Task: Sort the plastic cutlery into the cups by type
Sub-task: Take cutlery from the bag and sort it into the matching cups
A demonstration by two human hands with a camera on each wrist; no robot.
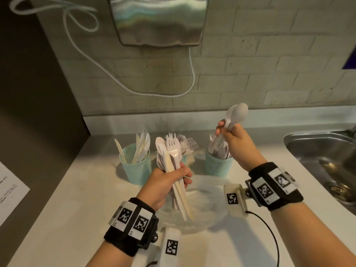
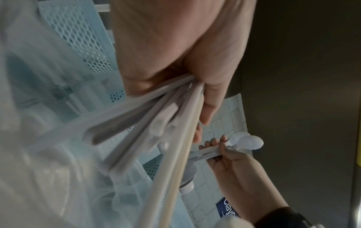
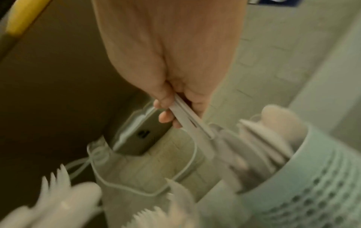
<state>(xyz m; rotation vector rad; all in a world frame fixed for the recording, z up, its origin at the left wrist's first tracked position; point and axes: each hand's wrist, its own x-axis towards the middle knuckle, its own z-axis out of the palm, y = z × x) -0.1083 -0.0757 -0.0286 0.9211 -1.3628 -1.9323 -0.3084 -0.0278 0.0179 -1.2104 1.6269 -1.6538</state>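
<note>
My left hand [image 1: 171, 180] grips a mixed bundle of white plastic cutlery [image 1: 171, 157], forks, a spoon and a cream knife, held upright above a clear plastic bag [image 1: 192, 209]. The bundle's handles [image 2: 156, 131] fan out below the fist in the left wrist view. My right hand [image 1: 231, 137] holds white spoons [image 1: 238, 112] bowl-up, their handles reaching down over the right teal mesh cup [image 1: 217, 164], which holds spoons. The left teal cup [image 1: 136, 166] holds knives. A middle cup [image 1: 184, 159] with forks stands mostly hidden behind the bundle. In the right wrist view the spoon handles [image 3: 187, 117] point at the spoon cup [image 3: 312, 177].
A steel sink [image 1: 327, 162] lies at the right. A metal hand dryer [image 1: 158, 20] hangs on the tiled wall with a white cable [image 1: 115, 78] looping below. A paper sheet [image 1: 9, 191] lies at the left. A dark wall borders the counter's left side.
</note>
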